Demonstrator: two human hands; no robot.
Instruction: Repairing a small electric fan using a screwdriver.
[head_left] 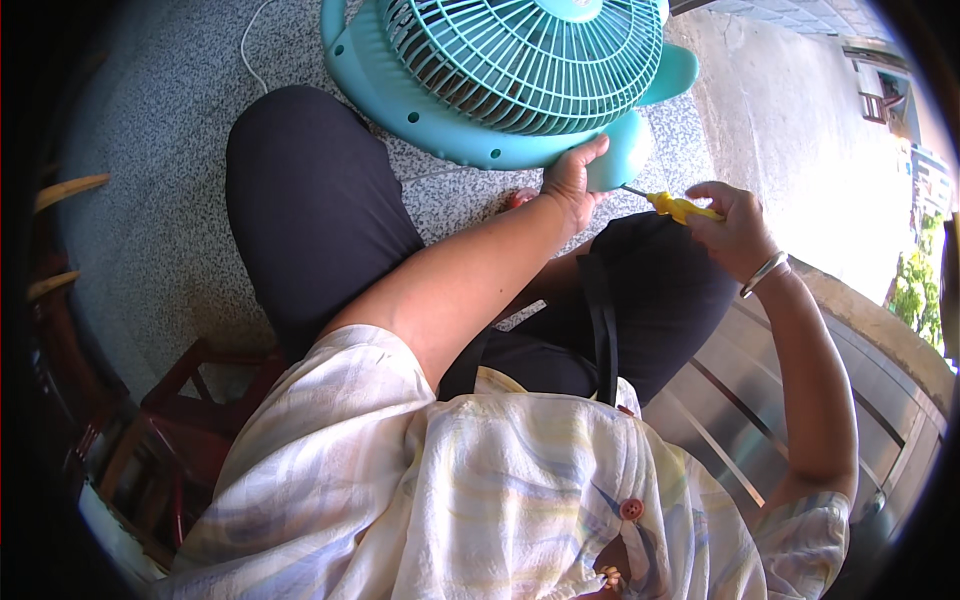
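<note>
A teal electric fan point(440, 115) with a round slatted grille lies in front of me. My left hand point(574, 188) grips a rounded teal knob-like part at the fan's near right edge, thumb on top; its other fingers are partly hidden beneath. In my right hand point(733, 230) is a screwdriver point(672, 207) with a yellow handle, the fingers closed round it. Its thin metal shaft points left, and the tip meets the rounded part beside my left hand. Whether the tip sits in a screw I cannot tell.
Speckled grey floor point(180, 240) spreads under the fan and my legs. A white cord point(250, 60) lies at the far left. Beside me on the left stands a dark red plastic stool point(200, 400). Metal panels point(740, 390) lie to the right, with a bright concrete strip point(790, 150) beyond.
</note>
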